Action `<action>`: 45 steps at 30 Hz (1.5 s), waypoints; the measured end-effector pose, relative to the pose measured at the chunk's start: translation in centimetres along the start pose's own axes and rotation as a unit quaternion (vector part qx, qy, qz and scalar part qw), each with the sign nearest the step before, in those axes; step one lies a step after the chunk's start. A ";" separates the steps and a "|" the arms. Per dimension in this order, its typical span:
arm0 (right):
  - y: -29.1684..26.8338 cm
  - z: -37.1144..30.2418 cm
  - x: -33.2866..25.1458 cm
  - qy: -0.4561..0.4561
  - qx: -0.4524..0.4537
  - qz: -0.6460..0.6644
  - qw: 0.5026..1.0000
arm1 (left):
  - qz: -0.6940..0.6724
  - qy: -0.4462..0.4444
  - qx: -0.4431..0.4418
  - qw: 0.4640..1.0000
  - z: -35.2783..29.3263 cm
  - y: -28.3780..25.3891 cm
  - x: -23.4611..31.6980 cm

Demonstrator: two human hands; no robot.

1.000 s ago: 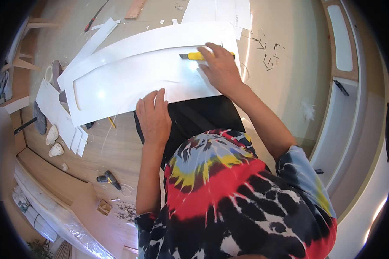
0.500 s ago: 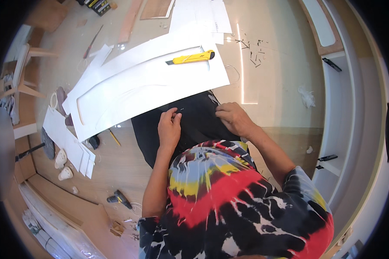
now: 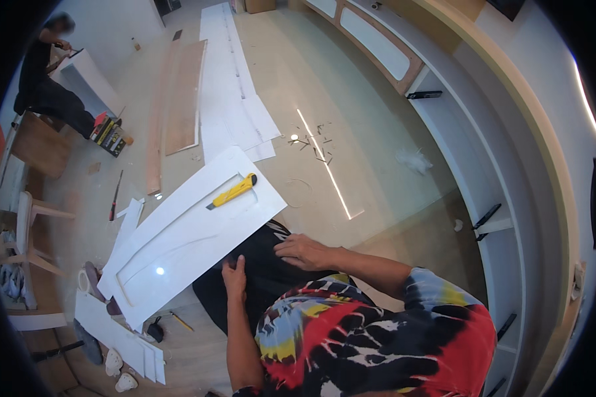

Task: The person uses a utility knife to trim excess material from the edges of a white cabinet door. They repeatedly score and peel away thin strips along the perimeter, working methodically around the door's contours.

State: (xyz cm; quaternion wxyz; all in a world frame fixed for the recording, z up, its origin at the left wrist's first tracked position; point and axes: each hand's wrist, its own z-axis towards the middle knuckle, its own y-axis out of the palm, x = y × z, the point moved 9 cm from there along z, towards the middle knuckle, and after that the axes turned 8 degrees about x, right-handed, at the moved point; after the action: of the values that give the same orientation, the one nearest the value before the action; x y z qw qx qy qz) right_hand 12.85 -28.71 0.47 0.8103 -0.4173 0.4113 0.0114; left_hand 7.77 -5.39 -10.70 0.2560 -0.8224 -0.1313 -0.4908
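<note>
A white panel (image 3: 179, 248) with a cut-out outline lies aslant across black cloth (image 3: 261, 264) over my lap. On the panel rests a yellow utility knife (image 3: 232, 192), its dark tip toward the lower left. My left hand (image 3: 234, 278) is on the black cloth by the panel's near edge, thumb and fingers a little apart, nothing seen between them. Just right of it, my right hand (image 3: 304, 252) has its fingers curled together over the cloth near the panel's right corner. Whatever these fingers pinch is hidden.
Long white sheets (image 3: 228, 79) and a brown board (image 3: 185, 99) lie ahead. Small dark pieces (image 3: 311, 142) are scattered on the floor. White shelving (image 3: 467, 145) runs along the right. A person (image 3: 46, 79) works at far left. A screwdriver (image 3: 116, 195) and white strips (image 3: 122, 334) lie left.
The view has swung up and turned, showing more of the room and the other person. My left hand is closer to the panel's edge. The knife stays on the panel.
</note>
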 end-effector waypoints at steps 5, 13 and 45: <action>-1.4 0.6 0.5 0.047 -0.053 -0.079 0.994 | 0.001 0.037 -0.022 0.999 2.1 0.7 -0.5; -0.7 -1.4 3.1 0.239 0.080 0.187 0.950 | 0.024 -0.021 -0.013 0.999 1.4 -0.4 -0.3; -1.2 -0.1 -0.8 0.111 -0.134 0.070 0.982 | -0.129 -0.152 -0.048 0.979 0.6 2.0 -3.6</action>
State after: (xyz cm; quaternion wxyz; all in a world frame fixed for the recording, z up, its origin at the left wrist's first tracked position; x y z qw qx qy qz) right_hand 12.64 -29.29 1.75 0.6936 -0.4909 0.5217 0.0766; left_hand 7.42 -6.63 -14.72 0.1281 -0.8747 -0.2499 -0.3950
